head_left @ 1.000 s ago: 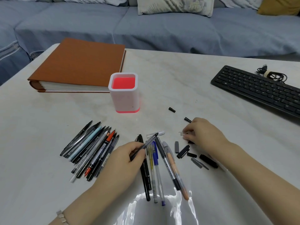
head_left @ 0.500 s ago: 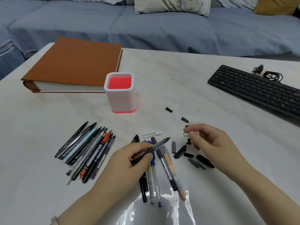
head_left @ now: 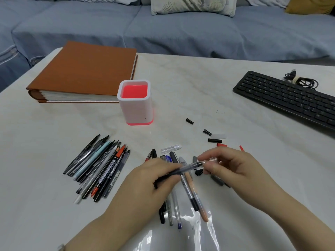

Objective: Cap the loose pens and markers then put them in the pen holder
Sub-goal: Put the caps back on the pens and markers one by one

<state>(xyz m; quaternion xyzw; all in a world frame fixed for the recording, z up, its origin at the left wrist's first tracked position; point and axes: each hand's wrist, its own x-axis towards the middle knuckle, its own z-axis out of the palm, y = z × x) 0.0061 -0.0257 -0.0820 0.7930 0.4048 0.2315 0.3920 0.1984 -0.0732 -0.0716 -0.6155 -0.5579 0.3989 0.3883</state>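
pen holder upright, nothing inside | left hand grips grey pen by barrel above the surface | right hand pinches clear cap, apart a moment ago, now meeting the pen tip (seating unclear) | this capping nearly done, holder next

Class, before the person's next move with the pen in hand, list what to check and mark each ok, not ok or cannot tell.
1. Left hand grips the pen: ok.
2. Right hand pinches the clear cap at the pen's tip: ok.
3. Cap seated fully: cannot tell.
4. Pen holder upright, mouth unblocked: ok.
5. All caps fitted: not ok, black caps lie loose.
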